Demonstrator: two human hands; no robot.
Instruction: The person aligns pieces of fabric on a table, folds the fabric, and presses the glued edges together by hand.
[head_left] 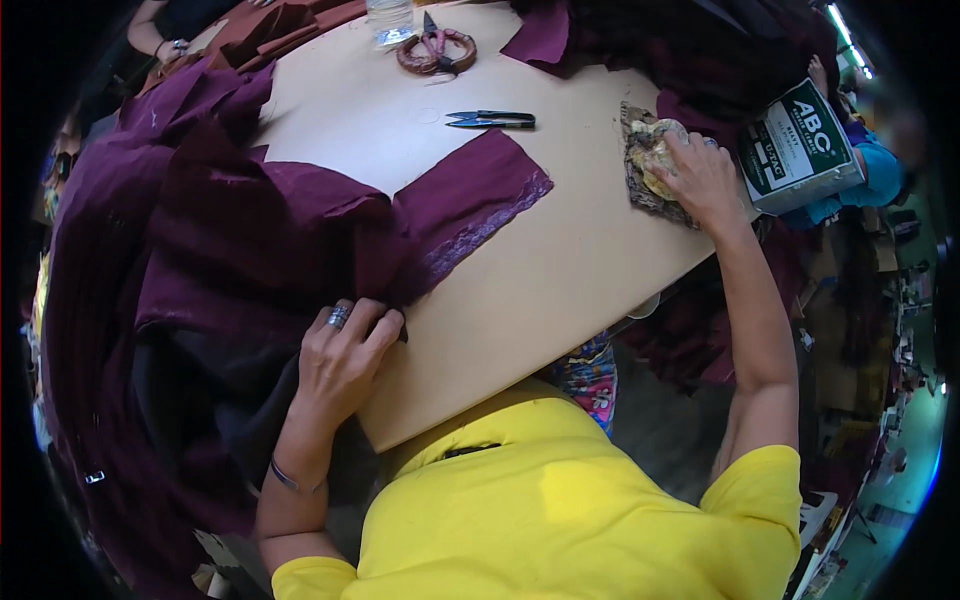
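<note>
Beneath fingers of both hands, pale table (520,290). Maroon cloth (260,230) sprawling beyond left fingers, whitish smear (480,235) along one edge: that stretch looks coated, how much remains, can't tell. Labelled tin (800,150) beside right fingers. Left hand (340,365) curled at cloth's edge, grip unclear. Right hand (700,180) clasping yellowish lump (652,160). Snips (490,120) between, untouched.

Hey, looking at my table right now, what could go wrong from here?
The ABC container is close beside your right hand, so a sideways swing might knock it. The small snips lie near the raised flap of the maroon cloth, and could snag it if it shifts. That cloth also drapes past the edge of the table near your left hand, so its weight might drag it off.
</note>
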